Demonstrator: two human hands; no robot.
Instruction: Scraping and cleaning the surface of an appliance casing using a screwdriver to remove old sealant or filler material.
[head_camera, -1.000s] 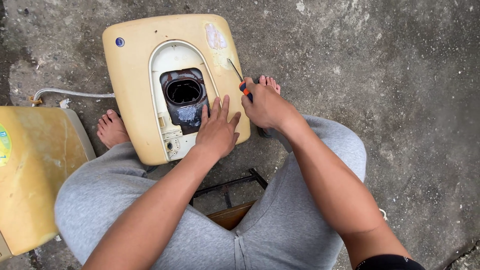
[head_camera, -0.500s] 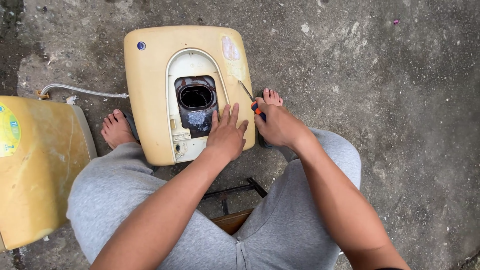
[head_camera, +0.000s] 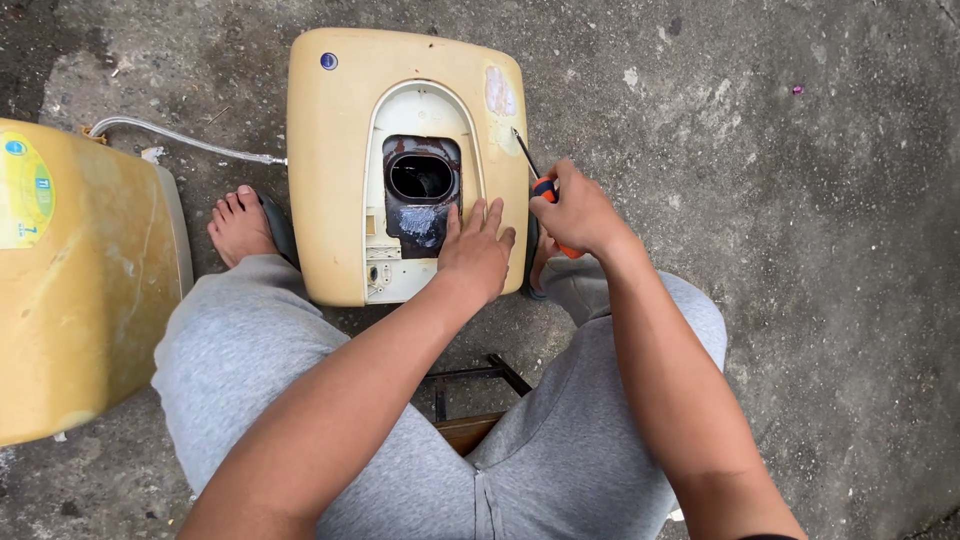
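Observation:
A yellowed plastic appliance housing (head_camera: 330, 170) lies on the concrete in front of me, with a white arched recess holding a dark rusty opening (head_camera: 421, 178). My left hand (head_camera: 476, 250) rests flat on the housing, fingers spread, just below and right of that opening. My right hand (head_camera: 580, 212) grips an orange-handled screwdriver (head_camera: 533, 172), whose dark shaft points up-left onto the housing's right edge. The hand hides most of the handle.
A second yellowed cover (head_camera: 75, 290) with a round sticker lies at the left. A grey flexible hose (head_camera: 175, 140) runs from it toward the housing. My bare foot (head_camera: 238, 228) is beside the housing. I sit on a low stool (head_camera: 470, 395) in grey trousers.
The view has shifted so the housing sits further right and lower in frame. My hands keep the same hold; the screwdriver tip stays at the housing's right edge.

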